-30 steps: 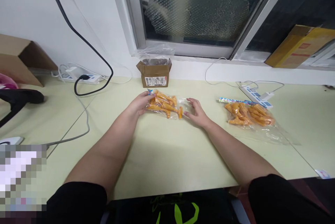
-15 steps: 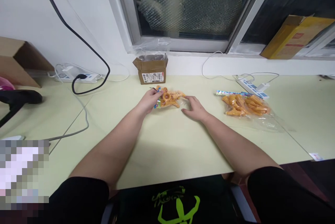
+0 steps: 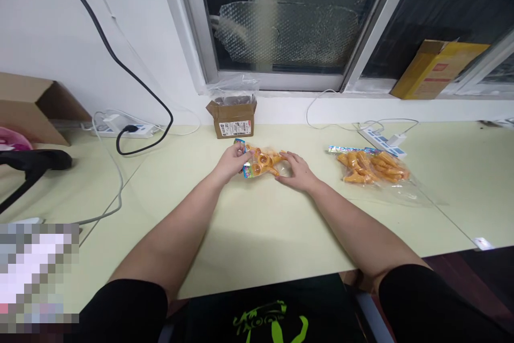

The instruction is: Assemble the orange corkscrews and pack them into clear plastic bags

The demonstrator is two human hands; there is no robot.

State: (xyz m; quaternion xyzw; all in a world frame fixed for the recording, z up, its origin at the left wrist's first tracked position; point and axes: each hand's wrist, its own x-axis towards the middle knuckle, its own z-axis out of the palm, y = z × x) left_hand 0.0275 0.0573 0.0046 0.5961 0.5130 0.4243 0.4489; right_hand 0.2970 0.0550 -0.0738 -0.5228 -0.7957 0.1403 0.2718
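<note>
A clear plastic bag of orange horn-shaped toys (image 3: 264,160) with a colourful header card lies on the table in front of me. At its left end, my left hand (image 3: 233,162) is closed on the card edge, thumb on top. My right hand (image 3: 299,172) curls round the bag's right end, fingertips against an orange piece and the thumb lower on the clear plastic. Further right rests a second clear bag of similar orange toys (image 3: 371,166), its shiny header towards the window and no hand on it.
Behind the bag, an open brown cardboard box (image 3: 233,118) stands against the wall. Power strips (image 3: 381,139) with cables lie at the back right and back left. A black curved object (image 3: 36,161) and a larger carton (image 3: 24,102) are at far left.
The bag between my hands is turned slightly, so more of its header card shows. Both hands stay on it. The whole view has tilted up a little.
</note>
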